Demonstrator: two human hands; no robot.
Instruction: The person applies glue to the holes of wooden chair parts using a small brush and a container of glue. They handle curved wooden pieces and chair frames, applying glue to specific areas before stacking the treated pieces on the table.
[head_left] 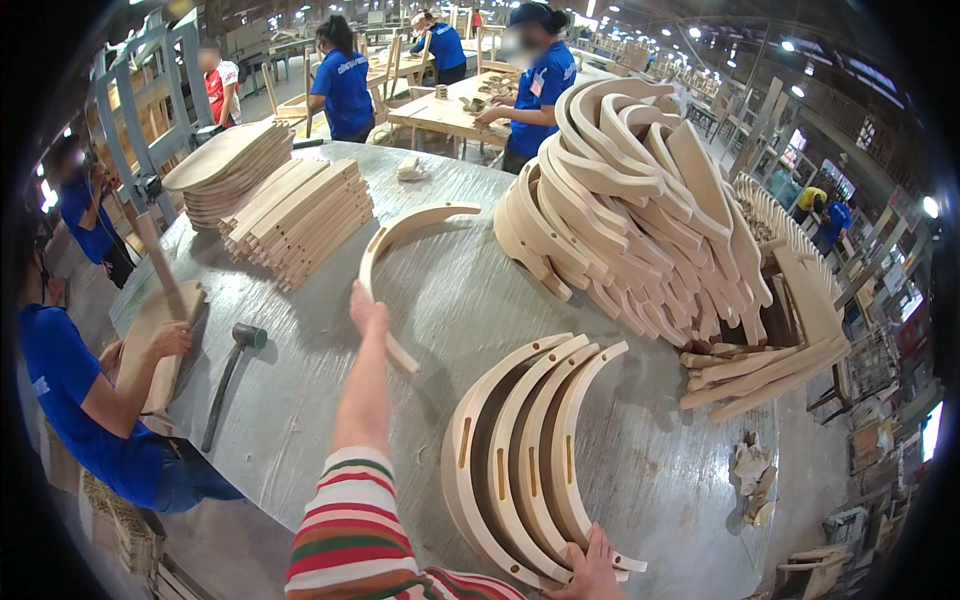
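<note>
My left hand (371, 314) is wrapped round a pale curved wooden chair part (383, 245), whose two ends stick out beyond the fist above the grey tabletop. Nearer to me, several similar curved parts (462, 440) stand side by side in a nested row, with slots and round holes along their top edges. At the near end of this row, my right hand (588, 572) grips the rightmost curved part (566, 450), thumb and fingers about its lower end. My palm hides part of that grip.
A tall heap of curved wooden parts (610, 190) fills the back right. Slat stacks (300, 220) and rounded panels (228, 165) stand back left. A mallet (235, 365) lies on the metal-topped table (300, 400). A co-worker (95, 390) handles a wooden panel at the left edge.
</note>
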